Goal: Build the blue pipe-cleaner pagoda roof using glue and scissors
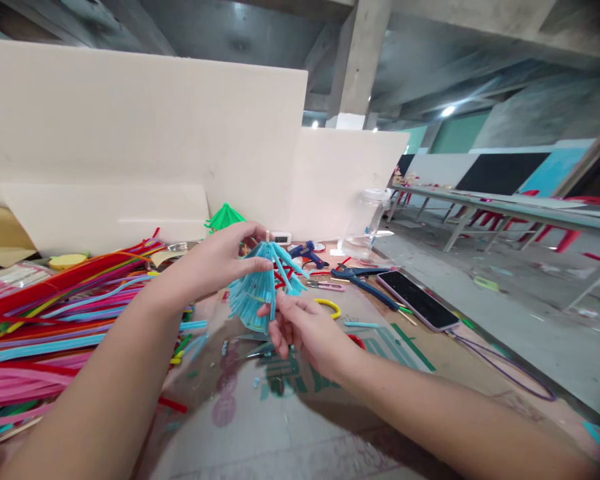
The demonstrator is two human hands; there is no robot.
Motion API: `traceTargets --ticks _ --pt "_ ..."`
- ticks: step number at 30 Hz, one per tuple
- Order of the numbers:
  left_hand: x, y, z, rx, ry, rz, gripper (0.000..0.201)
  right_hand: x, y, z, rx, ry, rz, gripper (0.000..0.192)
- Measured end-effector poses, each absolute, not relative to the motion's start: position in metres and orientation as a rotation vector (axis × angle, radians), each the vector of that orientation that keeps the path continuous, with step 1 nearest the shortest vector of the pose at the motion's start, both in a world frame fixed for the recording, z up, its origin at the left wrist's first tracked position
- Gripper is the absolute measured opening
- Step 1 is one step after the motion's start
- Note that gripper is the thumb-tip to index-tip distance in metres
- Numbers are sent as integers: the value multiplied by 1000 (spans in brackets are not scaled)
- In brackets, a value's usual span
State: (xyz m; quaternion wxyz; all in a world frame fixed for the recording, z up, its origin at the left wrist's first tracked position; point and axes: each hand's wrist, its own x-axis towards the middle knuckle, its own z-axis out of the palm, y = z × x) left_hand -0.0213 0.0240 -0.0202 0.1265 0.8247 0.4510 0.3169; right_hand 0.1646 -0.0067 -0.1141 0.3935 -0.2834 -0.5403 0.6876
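Adjusting seems underway: the left fingers (256, 265) pinch the blue canopy (249, 298), the right fingers (286, 304) its near edge. Next likely calls for steady support.

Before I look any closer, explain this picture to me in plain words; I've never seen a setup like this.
There is no machine here: a person works with two bare hands. The single picture comes from a camera worn on that person's head, looking forward and down, so the forearms enter from the bottom and right.

The left hand holds a light-blue, umbrella-shaped pipe-cleaner craft near its top. The right hand has its fingers at the craft's lower edge; whether they pinch it is hard to tell.

On the worktop, loose pipe cleaners in many colours lie to the left. Behind the left hand is a green umbrella-shaped piece. To the right are blue-handled cutters, a phone and, farther back, a clear jar.
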Motion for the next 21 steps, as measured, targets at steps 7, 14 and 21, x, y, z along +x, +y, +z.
traceTargets --ticks 7,14,21 --pt "-22 20 -14 2388 1281 931 35 165 -7 -113 -722 -1313 1801 42" --pt "-20 22 -17 2401 1340 968 37 164 -6 -110 -736 -1324 1780 40" --pt "-21 25 -19 2372 1322 990 35 164 -6 -115 -736 -1313 1834 41"
